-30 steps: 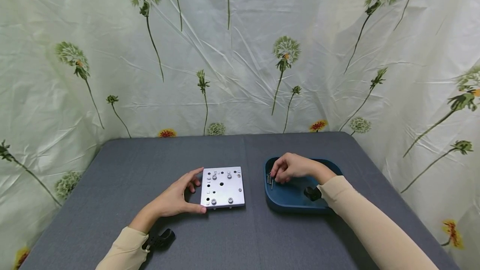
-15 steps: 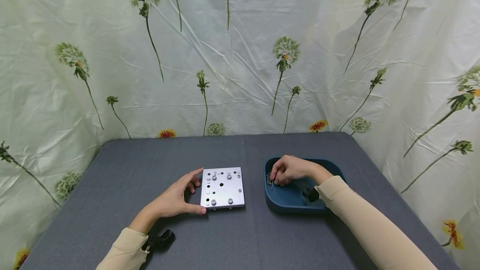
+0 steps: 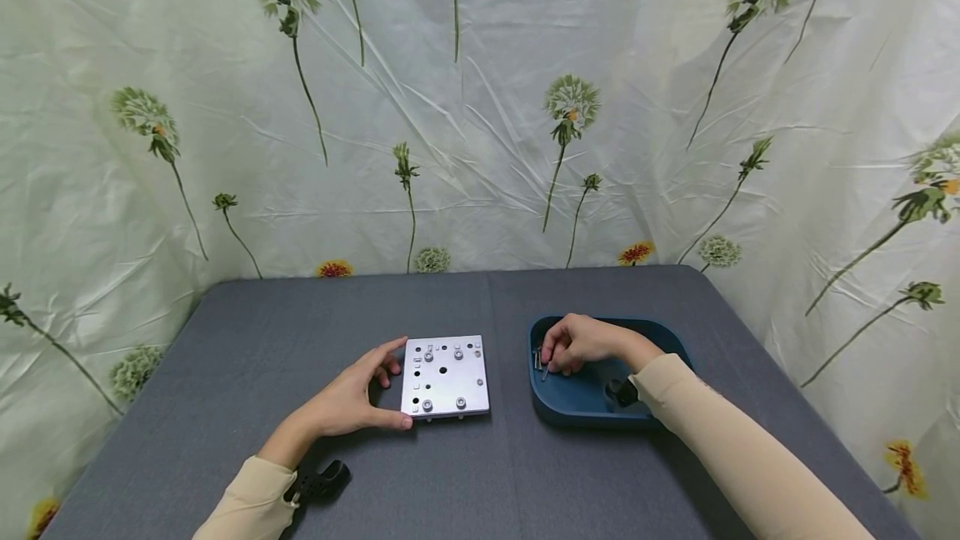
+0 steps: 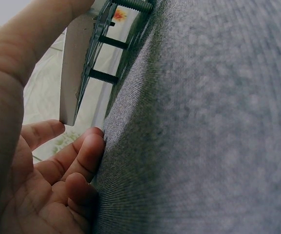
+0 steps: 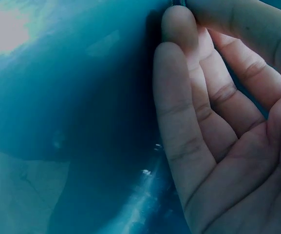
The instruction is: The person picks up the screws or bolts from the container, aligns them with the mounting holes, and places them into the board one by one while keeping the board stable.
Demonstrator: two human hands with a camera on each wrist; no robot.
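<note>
A square silver metal plate [image 3: 444,377] with holes and several bolt heads lies left of centre on the table. My left hand [image 3: 348,394] grips its left side, thumb at the near corner and index finger at the far one. Threaded bolts [image 4: 103,76] stick out under the plate in the left wrist view. Inside the blue tray [image 3: 585,419], my right hand [image 3: 581,342] pinches a thin screw [image 3: 546,374] between thumb and fingertips. More screws [image 3: 537,358] lie by the tray's left wall. In the right wrist view, only a bit of dark metal [image 5: 179,2] shows at the fingertips.
A grey cloth [image 3: 300,315] covers the table. Behind it hangs a pale curtain [image 3: 480,107] printed with flowers. A black wrist camera [image 3: 324,480] sits under the left wrist, and another [image 3: 622,392] hangs over the tray.
My right hand has moved slightly nearer inside the tray, and the screw at its fingertips has changed its tilt. The left hand and the plate have stayed put.
</note>
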